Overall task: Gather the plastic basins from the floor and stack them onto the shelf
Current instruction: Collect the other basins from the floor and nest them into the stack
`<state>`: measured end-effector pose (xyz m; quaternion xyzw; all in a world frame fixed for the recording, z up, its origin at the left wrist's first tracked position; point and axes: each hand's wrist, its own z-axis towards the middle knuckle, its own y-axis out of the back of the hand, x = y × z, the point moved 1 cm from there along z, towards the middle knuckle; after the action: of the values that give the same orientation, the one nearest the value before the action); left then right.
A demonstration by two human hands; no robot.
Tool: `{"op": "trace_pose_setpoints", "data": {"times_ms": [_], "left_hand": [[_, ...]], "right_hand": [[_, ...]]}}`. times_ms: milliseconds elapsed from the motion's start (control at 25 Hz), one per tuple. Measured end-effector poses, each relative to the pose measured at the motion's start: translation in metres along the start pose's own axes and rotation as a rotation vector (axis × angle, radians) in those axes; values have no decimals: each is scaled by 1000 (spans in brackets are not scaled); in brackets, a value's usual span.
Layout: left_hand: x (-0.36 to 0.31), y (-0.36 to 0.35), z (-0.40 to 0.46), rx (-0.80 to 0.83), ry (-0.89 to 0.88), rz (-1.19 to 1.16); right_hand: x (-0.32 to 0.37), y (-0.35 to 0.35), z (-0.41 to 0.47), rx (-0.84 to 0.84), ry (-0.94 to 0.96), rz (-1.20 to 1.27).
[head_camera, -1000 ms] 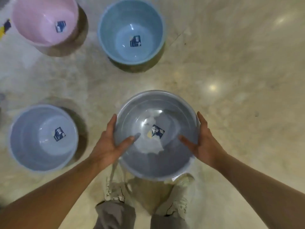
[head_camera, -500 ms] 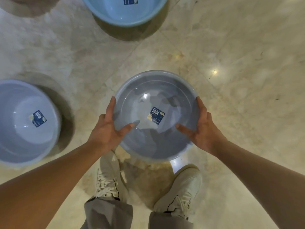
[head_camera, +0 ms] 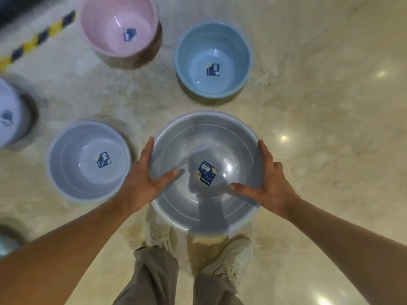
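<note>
I hold a grey plastic basin (head_camera: 204,137) above the floor in front of my legs. My left hand (head_camera: 145,181) grips its left rim and my right hand (head_camera: 264,186) grips its right rim, both thumbs inside. A dark blue label sits on its bottom. On the floor stand a lavender basin (head_camera: 88,161) to the left, a light blue basin (head_camera: 213,60) ahead, a pink basin (head_camera: 119,25) at the far left, and another pale basin (head_camera: 8,115) cut off by the left edge. No shelf is in view.
The floor is glossy beige marble (head_camera: 319,128) with light reflections on the right. A yellow and dark blue striped strip (head_camera: 37,38) lies at the top left. My feet in white sneakers (head_camera: 229,258) are under the held basin. A dark greenish object (head_camera: 6,243) shows at the lower left edge.
The view has tilted up and back, bringing the pink and light blue basins fully into sight again. The grey basin stays held in both hands, now seen farther from my body.
</note>
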<state>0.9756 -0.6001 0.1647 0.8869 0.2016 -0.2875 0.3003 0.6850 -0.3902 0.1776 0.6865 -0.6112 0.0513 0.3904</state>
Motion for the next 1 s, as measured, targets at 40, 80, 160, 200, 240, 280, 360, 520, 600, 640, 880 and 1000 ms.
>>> {"op": "trace_pose_setpoints", "data": {"times_ms": [40,80,160,200,240,280,360,520,600,640,880,1000], "left_hand": [[-28,36,-29,-28,-13,-8],[-57,74,-59,-66,-35,-20],[-106,156,-132,-163,-60,-85],[-128,200,-174,-216,-68,-127],[-154,243,-214,-259,-76,-157],[-178,282,-248,-280,-81,-167],[-197,349,-326,-342,-122,-246],[-195,460,-458,-520,-114,-273],[-172,500,-507,-578,-71,-324],[-161,514,-526,-596,-65,-335],[-90,569,-617,-827,47,-423],[-57,574,-650,-932,132,-474]], "right_hand": [[48,22,-22,5,26,-13],[98,45,-44,4,60,-34],[200,85,-101,32,109,-57],[255,100,-135,44,149,-84],[315,115,-165,40,214,-117],[365,127,-192,51,263,-133],[448,135,-251,108,330,-153],[591,109,-341,204,501,-225],[646,78,-367,272,574,-295],[666,64,-375,313,599,-320],[780,-49,-411,526,776,-426],[816,-107,-419,615,834,-494]]}}
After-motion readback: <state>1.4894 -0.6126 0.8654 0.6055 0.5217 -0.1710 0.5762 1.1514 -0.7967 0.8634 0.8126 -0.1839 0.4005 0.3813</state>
